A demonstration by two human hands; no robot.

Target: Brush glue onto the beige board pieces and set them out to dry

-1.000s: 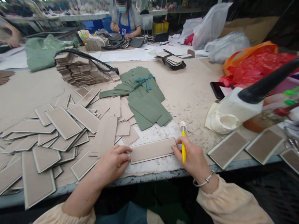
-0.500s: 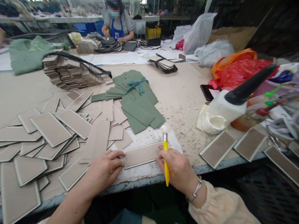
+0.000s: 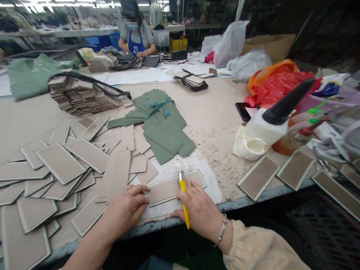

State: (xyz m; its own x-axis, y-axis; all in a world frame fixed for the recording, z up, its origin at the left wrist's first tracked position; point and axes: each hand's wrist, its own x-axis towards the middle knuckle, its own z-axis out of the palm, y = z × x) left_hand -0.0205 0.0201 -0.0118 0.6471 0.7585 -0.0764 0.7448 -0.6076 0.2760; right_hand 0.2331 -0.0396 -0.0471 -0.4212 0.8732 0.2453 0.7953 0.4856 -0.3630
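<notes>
**Right hand (image 3: pixel 200 207) has moved in from the end of the beige panel (image 3: pixel 164 190)**

So a moment ago the right fingers were at the panel's far right end; now they've come leftward and that end shows past them. The yellow-handled brush (image 3: pixel 185 204) came along too, with its bristles now up by the panel's far edge. Left hand (image 3: pixel 128 205) has basically stayed at the left end.

Pose-wise: right hand is palm down, half open, fingers spread over the panel, brush held slanting across by the thumb and index. Left fingers are loosely bent, tips at the panel's end; can't tell if they're pinching or just pressing. Panel's lying on white paper (image 3: pixel 213 191) at the counter's (image 3: pixel 220 129) near edge.
</notes>
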